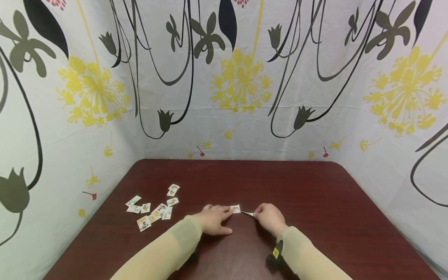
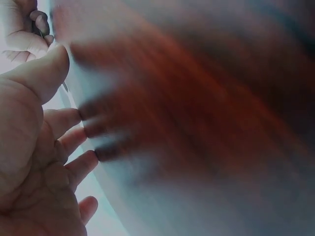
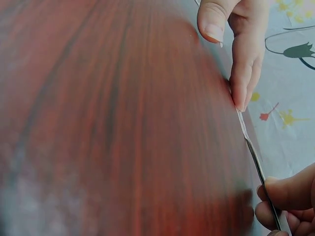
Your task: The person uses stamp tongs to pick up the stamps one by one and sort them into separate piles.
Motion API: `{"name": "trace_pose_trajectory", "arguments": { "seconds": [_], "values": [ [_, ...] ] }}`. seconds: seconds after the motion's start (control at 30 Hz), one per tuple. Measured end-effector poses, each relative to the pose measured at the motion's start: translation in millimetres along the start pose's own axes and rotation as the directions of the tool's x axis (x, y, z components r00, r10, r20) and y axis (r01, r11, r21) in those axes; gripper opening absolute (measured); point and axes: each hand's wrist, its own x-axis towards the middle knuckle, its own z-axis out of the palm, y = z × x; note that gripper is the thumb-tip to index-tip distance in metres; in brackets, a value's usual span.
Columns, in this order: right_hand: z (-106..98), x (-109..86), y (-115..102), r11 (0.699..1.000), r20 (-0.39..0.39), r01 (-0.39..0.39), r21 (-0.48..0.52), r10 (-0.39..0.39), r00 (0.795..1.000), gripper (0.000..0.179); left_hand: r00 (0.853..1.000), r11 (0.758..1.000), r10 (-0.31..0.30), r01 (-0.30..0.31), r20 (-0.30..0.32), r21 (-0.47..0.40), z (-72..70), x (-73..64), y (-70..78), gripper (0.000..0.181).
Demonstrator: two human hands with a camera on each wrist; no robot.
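The head view shows a flower-patterned curtain [image 1: 241,136] behind and along both sides of the bench [image 1: 297,190]. Over the bench's middle, the left hand [image 1: 214,219] is palm down, fingers apart and extended; the right hand [image 1: 271,217] is pinched together. Small printed cards [image 1: 156,214], some overlapping, lie on the bench's left part. A slim tool [image 3: 255,158], perhaps tweezers, is clamped in the right hand above mid-bench. Smallest, a single card [image 1: 235,209] lies mid-bench, fingertips at its left edge, the tool's tip at its right. Light finger pressure could let it skid; a steep or forceful tip might crease it.
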Motion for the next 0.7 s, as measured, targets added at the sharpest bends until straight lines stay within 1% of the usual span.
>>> {"name": "trace_pose_trajectory", "arguments": {
  "seconds": [0.2,0.37,0.6,0.7],
  "values": [
    [-1.0,-3.8,0.2,1.0,0.023,0.012,0.001,-0.012,1.0,0.011,1.0,1.0,-0.022,0.022,0.012,0.02,-1.9,-1.0,1.8,0.072],
    [-1.3,-6.8,-1.5,1.0,0.025,0.017,0.001,-0.017,1.0,0.011,1.0,1.0,-0.026,0.026,0.011,0.015,-2.1,-1.4,2.5,0.072],
    [0.0,-9.5,-4.5,1.0,0.018,0.003,-0.003,-0.003,1.0,0.012,1.0,1.0,0.0,0.0,-0.017,0.012,-3.3,-3.1,7.9,0.072],
    [1.4,-10.0,-4.8,1.0,0.019,-0.002,-0.007,0.002,1.0,0.012,1.0,1.0,0.006,-0.006,-0.02,0.01,-3.1,-3.4,9.5,0.071]
  ]
}}
